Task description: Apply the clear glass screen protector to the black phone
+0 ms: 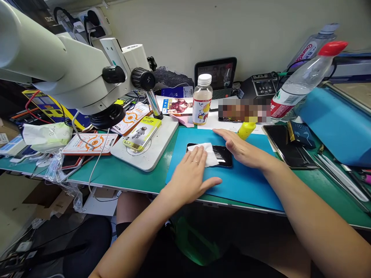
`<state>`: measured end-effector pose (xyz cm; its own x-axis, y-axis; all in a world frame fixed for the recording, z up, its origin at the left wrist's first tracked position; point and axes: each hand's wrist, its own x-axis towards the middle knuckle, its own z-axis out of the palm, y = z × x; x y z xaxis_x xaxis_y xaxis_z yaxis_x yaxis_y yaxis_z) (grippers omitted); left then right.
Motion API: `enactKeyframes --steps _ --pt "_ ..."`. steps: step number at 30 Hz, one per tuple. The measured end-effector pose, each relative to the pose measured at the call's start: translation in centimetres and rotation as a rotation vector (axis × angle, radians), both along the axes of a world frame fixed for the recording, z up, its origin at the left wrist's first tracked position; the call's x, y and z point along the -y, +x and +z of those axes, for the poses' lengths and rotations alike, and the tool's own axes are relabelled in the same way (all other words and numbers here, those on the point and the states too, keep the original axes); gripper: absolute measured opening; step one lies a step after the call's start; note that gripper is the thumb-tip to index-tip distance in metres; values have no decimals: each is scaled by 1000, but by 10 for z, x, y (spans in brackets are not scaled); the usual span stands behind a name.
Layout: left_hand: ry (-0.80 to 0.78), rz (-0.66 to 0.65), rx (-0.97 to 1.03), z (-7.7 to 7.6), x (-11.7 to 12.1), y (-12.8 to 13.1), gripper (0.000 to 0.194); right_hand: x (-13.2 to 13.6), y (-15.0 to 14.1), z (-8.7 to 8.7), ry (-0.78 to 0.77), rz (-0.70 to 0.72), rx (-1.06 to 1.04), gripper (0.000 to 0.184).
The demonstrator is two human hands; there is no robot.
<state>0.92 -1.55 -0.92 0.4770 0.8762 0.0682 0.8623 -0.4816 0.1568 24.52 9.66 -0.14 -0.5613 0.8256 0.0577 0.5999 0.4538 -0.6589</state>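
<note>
A black smartphone (226,156) lies flat on a blue mat (246,185), its glossy face up. On its left part rests a white wipe (211,153), pressed under the flat fingers of my left hand (189,172); a ring is on one finger and the thumb points away to the right. My right hand (240,148) is at the phone's right end with its fingers stretched out and nothing in them. Whether it touches the phone I cannot tell. Just behind that hand is a small yellow bottle (247,129), its lower part hidden.
A microscope (81,73) overhangs the left side, its white base (156,154) bearing a yellow battery package (142,133). Drink bottles (202,100) and a screen (228,71) stand behind. At right are another phone (285,146), tweezers (342,177) and a blue case (339,127).
</note>
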Motion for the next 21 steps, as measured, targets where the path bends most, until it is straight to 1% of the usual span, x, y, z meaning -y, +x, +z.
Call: enactKeyframes --steps 2,5,8,10,12,15,19,21 --pt "-10 32 0 -1 -3 -13 97 2 -1 2 -4 -5 3 113" --pt "-42 44 -6 2 -13 -23 95 3 -2 5 -9 -9 9 116" --pt "-104 60 -17 8 -28 -25 91 4 -3 6 -5 -10 11 118" --pt "-135 87 -24 12 -36 -22 91 4 -3 6 0 -16 9 116" --pt "-139 113 -32 14 -37 -15 96 4 -3 5 4 -18 7 113" --pt "-127 119 -64 16 -26 2 110 3 -3 3 8 -12 0 110" --pt "-110 53 -88 18 -4 32 120 0 -3 -1 6 0 -8 118" --pt "-79 1 -97 17 2 46 121 -2 -2 -2 6 6 -14 122"
